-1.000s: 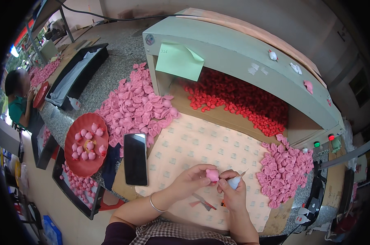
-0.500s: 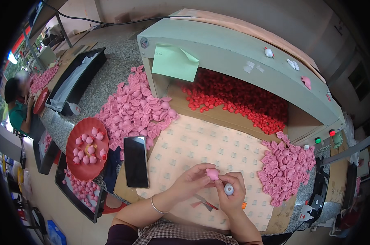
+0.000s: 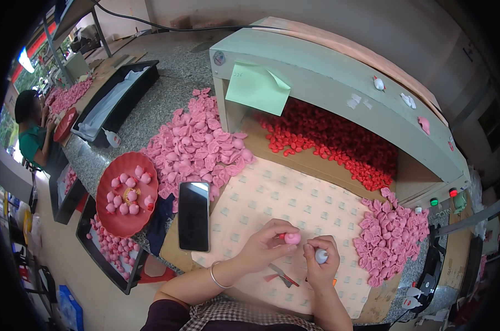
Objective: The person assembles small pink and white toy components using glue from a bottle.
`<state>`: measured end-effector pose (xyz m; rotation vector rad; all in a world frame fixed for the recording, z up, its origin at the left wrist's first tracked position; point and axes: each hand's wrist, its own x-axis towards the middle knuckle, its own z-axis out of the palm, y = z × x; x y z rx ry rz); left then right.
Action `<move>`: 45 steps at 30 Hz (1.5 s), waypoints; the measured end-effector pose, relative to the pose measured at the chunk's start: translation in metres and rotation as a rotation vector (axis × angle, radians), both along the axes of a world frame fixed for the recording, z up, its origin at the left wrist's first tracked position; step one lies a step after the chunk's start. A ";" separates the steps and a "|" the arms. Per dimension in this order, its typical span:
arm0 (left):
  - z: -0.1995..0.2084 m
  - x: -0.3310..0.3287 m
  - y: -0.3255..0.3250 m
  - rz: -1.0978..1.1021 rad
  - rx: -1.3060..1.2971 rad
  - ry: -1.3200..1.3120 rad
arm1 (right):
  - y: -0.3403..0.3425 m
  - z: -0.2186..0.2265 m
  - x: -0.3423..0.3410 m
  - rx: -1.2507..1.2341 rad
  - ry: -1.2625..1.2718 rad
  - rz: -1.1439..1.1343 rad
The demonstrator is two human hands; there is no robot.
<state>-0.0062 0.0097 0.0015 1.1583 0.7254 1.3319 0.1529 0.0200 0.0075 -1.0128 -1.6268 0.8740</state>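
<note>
We count two pink piles [image 3: 197,149] [image 3: 390,237], one red heap [image 3: 327,138] upper centre, one phone [image 3: 194,215], one red plate [image 3: 127,194] at left holding roughly ten pink pieces, one green note [image 3: 256,88].

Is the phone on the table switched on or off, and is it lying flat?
The phone lies flat, face up, left of the left hand. Its screen is dark with only reflections, so it looks off or asleep.
</note>
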 end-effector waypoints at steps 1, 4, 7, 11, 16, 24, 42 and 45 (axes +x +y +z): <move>0.003 -0.001 0.000 0.044 0.020 0.022 | 0.000 -0.001 0.002 -0.014 -0.011 -0.023; 0.013 -0.011 -0.001 0.120 -0.079 -0.017 | -0.002 -0.003 0.006 -0.079 0.045 -0.071; 0.030 -0.033 0.001 0.207 -0.302 -0.224 | -0.004 0.006 0.001 -0.186 0.151 -0.089; 0.031 -0.084 0.000 0.498 -0.384 -0.548 | -0.005 0.005 0.000 -0.194 0.136 -0.078; 0.030 -0.155 -0.001 0.896 -0.101 -0.914 | -0.007 0.004 -0.003 -0.191 0.086 -0.051; 0.030 -0.129 0.030 0.738 -0.155 0.186 | -0.008 0.003 -0.004 -0.184 0.060 -0.058; 0.016 -0.061 0.046 0.293 -0.011 0.468 | -0.010 0.003 0.000 -0.253 0.173 -0.032; 0.033 -0.011 0.010 0.057 -0.142 0.234 | -0.011 0.005 -0.003 -0.262 0.263 0.000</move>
